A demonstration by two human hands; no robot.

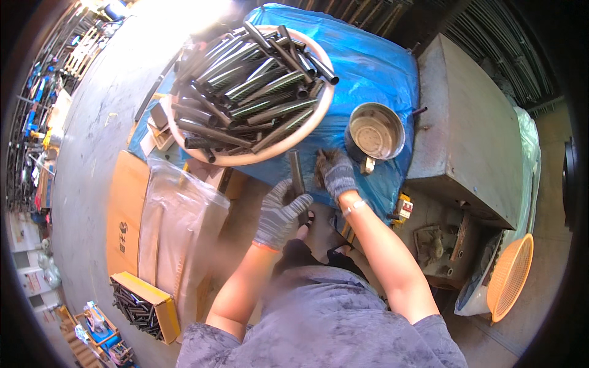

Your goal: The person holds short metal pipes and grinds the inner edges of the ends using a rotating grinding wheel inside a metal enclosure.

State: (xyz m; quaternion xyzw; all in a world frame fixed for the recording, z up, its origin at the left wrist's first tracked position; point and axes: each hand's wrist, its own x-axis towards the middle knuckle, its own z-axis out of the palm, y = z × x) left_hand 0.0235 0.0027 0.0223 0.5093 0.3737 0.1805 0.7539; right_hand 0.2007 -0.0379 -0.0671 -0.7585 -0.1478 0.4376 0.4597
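Note:
My left hand (280, 214), in a grey striped knit glove, grips a short black tube (296, 170) that stands nearly upright. Close by on the right, my right hand (339, 176) has its gloved fingers curled at the edge of the blue sheet (368, 67). Dark brown covers its fingertips; whether that is grime on the glove or a held rag, I cannot make out. Beyond the left hand, a pale round basin (325, 109) is heaped with black tubes (257, 86). Just past the right hand sits a metal mug (375, 130) with its handle toward me.
A grey metal cabinet (460, 129) rises at the right, with a red-and-white switch (403, 207) by its base. An orange basket (513, 277) leans at far right. On the left are cardboard (127, 211) and an open box (161, 300) of small dark tubes.

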